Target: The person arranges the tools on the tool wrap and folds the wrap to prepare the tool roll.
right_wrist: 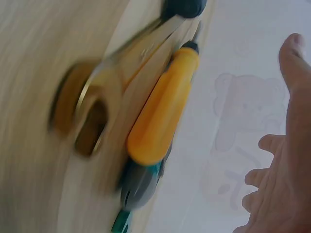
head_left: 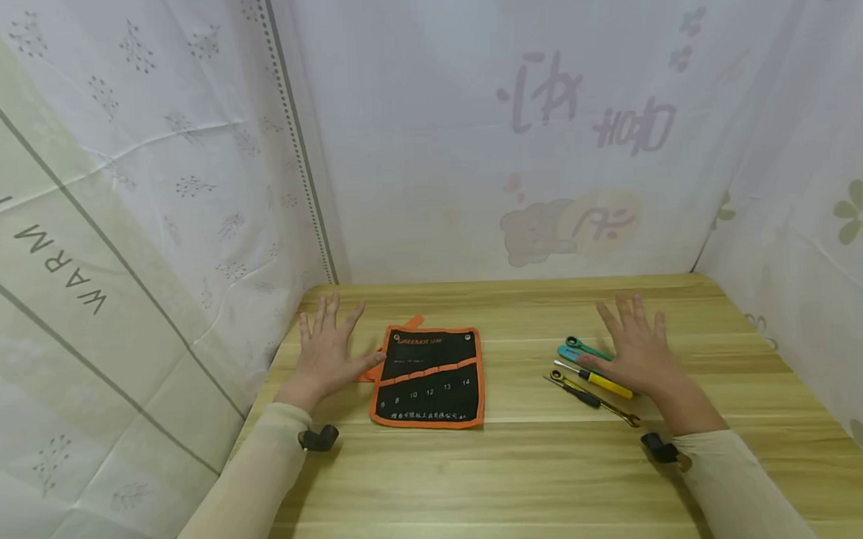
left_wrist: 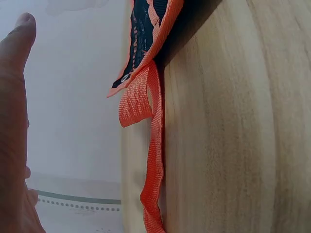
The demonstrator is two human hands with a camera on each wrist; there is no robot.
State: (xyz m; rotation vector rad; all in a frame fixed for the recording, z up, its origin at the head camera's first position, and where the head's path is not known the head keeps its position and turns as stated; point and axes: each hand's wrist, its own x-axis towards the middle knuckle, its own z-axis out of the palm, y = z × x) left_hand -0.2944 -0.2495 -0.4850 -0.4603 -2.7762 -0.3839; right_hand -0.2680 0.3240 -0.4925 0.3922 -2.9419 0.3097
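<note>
A black tool pouch [head_left: 436, 392] with orange edging and numbered pockets lies flat on the table. Beside its left edge, my left hand [head_left: 327, 352] is spread with straight fingers, holding nothing. An orange strap [left_wrist: 154, 145] trails from the pouch in the left wrist view. My right hand [head_left: 637, 353] hovers, fingers spread, by a group of tools. Among them are a green ratchet wrench [head_left: 584, 347], a teal-handled tool [head_left: 568, 353], a yellow-handled screwdriver [head_left: 610, 385], a thin black-handled tool [head_left: 584, 397] and a metallic ratchet wrench [right_wrist: 141, 53]. The right hand partly covers this group.
The wooden table [head_left: 439, 491] reaches back to a printed curtain [head_left: 427, 143]. More curtains hang close along the left and right sides. A gap of bare wood separates the pouch from the tools.
</note>
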